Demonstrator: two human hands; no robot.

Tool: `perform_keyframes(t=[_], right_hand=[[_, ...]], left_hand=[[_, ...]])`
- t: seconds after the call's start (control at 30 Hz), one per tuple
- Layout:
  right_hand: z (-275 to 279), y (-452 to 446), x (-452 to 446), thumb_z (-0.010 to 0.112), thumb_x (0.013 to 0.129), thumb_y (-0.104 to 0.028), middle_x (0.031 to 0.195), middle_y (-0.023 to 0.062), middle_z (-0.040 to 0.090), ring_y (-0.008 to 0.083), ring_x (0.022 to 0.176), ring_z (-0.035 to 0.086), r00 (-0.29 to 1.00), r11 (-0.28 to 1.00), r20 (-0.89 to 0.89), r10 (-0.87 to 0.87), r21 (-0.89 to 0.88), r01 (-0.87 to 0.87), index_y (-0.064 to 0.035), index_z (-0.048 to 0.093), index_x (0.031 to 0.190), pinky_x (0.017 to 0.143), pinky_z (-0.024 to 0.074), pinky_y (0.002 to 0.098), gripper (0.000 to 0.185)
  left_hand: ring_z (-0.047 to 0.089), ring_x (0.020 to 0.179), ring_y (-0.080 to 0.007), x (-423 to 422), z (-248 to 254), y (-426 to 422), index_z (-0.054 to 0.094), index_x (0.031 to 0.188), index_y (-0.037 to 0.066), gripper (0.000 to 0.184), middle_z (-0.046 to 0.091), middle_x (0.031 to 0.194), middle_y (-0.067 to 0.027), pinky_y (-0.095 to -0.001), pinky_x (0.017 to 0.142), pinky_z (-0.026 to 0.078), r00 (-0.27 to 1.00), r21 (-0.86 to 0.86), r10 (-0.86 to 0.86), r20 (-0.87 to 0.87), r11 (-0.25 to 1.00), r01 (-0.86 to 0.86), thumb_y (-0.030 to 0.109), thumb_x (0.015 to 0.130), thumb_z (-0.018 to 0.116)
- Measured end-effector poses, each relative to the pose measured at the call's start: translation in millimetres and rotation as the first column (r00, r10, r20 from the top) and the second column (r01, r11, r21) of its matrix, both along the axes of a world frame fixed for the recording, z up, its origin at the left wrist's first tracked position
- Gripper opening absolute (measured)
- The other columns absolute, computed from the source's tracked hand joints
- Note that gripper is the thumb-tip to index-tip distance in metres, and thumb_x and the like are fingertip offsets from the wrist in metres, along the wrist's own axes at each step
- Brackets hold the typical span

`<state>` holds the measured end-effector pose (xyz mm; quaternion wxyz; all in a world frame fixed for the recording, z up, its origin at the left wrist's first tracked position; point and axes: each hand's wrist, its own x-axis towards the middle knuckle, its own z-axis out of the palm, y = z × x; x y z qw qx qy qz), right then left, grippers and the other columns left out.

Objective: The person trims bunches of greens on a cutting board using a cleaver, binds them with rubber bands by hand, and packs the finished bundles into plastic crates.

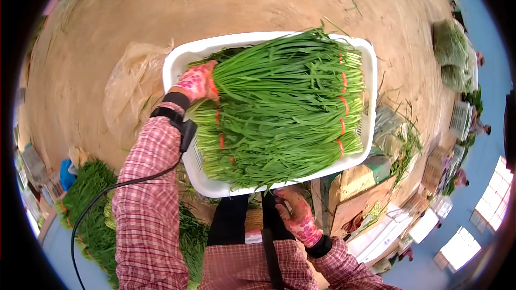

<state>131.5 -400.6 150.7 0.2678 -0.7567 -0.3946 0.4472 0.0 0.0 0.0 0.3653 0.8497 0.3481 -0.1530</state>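
Observation:
A white plastic basket (371, 102) is filled with bundles of long green stalks (279, 113), tied with orange-red bands. My left hand (199, 81), in a pink patterned glove, is closed round the end of a bundle (269, 70) at the basket's upper left. That bundle's leaves spread to the right over the others. Below the basket's near edge is my right hand (295, 215), in a similar glove. Its fingers are curled loosely and apart, with nothing seen between them.
Crumpled clear plastic (131, 91) lies on the floor left of the basket. More banded green bundles (88, 209) are piled at lower left. A wooden box (360, 198) stands at lower right. Far right are filled bags (454, 56), crates (460, 118) and other people.

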Motion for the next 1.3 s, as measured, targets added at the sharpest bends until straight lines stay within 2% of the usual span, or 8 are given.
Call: perform_keyframes(t=[0.2, 0.37, 0.6, 0.8, 0.87, 1.0, 1.1, 1.3], right_hand=[[0, -32, -7, 0.065, 0.087, 0.000, 0.091, 0.0086, 0.064, 0.0177, 0.077, 0.062, 0.897, 0.969, -0.366, -0.247, -0.079, 0.234, -0.0048, 0.061, 0.118, 0.069, 0.0516, 0.0312, 0.031], [20, -8, -16, 0.061, 0.091, -0.004, 0.104, 0.0080, 0.066, 0.0167, 0.097, 0.064, 0.780, 0.949, -0.549, -0.301, -0.251, 0.190, -0.0034, 0.056, 0.127, 0.087, 0.0505, 0.0273, 0.037], [10, 60, -16, 0.068, 0.088, -0.009, 0.128, 0.0123, 0.059, 0.0216, 0.116, 0.057, -0.172, 0.783, -0.898, -0.406, -0.438, 0.441, 0.0020, 0.045, 0.137, 0.098, 0.0446, 0.0325, 0.056], [51, 41, 8, 0.073, 0.080, -0.009, 0.114, 0.0122, 0.066, 0.0200, 0.103, 0.061, 0.614, 0.970, -0.751, -0.243, -0.175, 0.169, -0.0002, 0.053, 0.128, 0.091, 0.0477, 0.0315, 0.052], [94, 40, 33, 0.074, 0.080, -0.010, 0.115, 0.0130, 0.065, 0.0197, 0.105, 0.061, 0.756, 0.990, -0.651, -0.070, -0.140, -0.028, 0.0009, 0.052, 0.129, 0.092, 0.0477, 0.0312, 0.055], [94, 8, 34, 0.081, 0.074, -0.009, 0.109, 0.0107, 0.067, 0.0188, 0.101, 0.063, 0.556, 0.995, -0.826, -0.094, -0.058, 0.083, -0.0002, 0.049, 0.132, 0.087, 0.0516, 0.0325, 0.067], [110, 4, 41, 0.083, 0.072, -0.015, 0.116, 0.0123, 0.065, 0.0195, 0.104, 0.063, 0.802, 0.981, -0.596, -0.035, -0.172, -0.085, -0.0015, 0.049, 0.134, 0.087, 0.0524, 0.0331, 0.072], [60, 24, 4, 0.085, 0.069, -0.027, 0.126, 0.0200, 0.060, 0.0300, 0.113, 0.061, 0.817, 1.000, -0.577, -0.006, 0.014, 0.017, 0.0015, 0.035, 0.142, 0.096, 0.0493, 0.0374, 0.093]], left_hand=[[0.065, 0.101, -0.0313, 47, 36, 5, 0.046, 0.134, -0.002, 0.091, 0.067, 0.110, -0.0210, -0.0376, 0.090, 0.050, 0.978, -0.042, -0.098, -0.187, 0.995, 0.092, 0.031, 0.060, 0.088], [0.064, 0.092, -0.0153, 48, 146, -4, 0.066, 0.115, -0.002, 0.058, 0.072, 0.095, -0.0107, -0.0290, 0.086, 0.050, 0.910, -0.507, -0.138, -0.391, 0.857, -0.089, 0.033, 0.070, 0.083], [0.060, 0.101, -0.0110, -20, 221, -141, 0.064, 0.118, 0.002, 0.040, 0.069, 0.107, -0.0051, -0.0291, 0.089, 0.049, 0.906, -0.851, 0.349, -0.239, 0.375, -0.368, 0.021, 0.084, 0.074], [0.058, 0.112, -0.0177, -53, 224, -279, 0.052, 0.132, 0.002, 0.069, 0.063, 0.121, -0.0071, -0.0335, 0.097, 0.047, 0.771, -0.736, 0.621, 0.139, 0.586, -0.339, 0.042, 0.082, 0.077], [0.056, 0.114, -0.0191, -49, 232, -292, 0.048, 0.135, 0.000, 0.075, 0.061, 0.125, -0.0087, -0.0340, 0.098, 0.046, 0.600, -0.896, 0.800, 0.023, 0.282, -0.342, 0.043, 0.081, 0.078], [0.056, 0.116, -0.0216, -39, 224, -323, 0.045, 0.138, -0.001, 0.075, 0.058, 0.129, -0.0100, -0.0352, 0.099, 0.044, 0.379, -0.954, 0.923, -0.073, 0.047, -0.298, 0.039, 0.083, 0.076], [0.056, 0.115, -0.0220, -28, 217, -348, 0.047, 0.136, -0.001, 0.065, 0.058, 0.129, -0.0098, -0.0360, 0.099, 0.045, 0.279, -0.946, 0.959, -0.060, 0.035, -0.322, 0.031, 0.086, 0.072], [0.060, 0.110, -0.0224, -40, 223, -318, 0.053, 0.132, -0.002, 0.054, 0.064, 0.121, -0.0108, -0.0352, 0.096, 0.047, 0.197, -0.879, 0.978, -0.068, 0.034, -0.476, 0.026, 0.087, 0.066]])
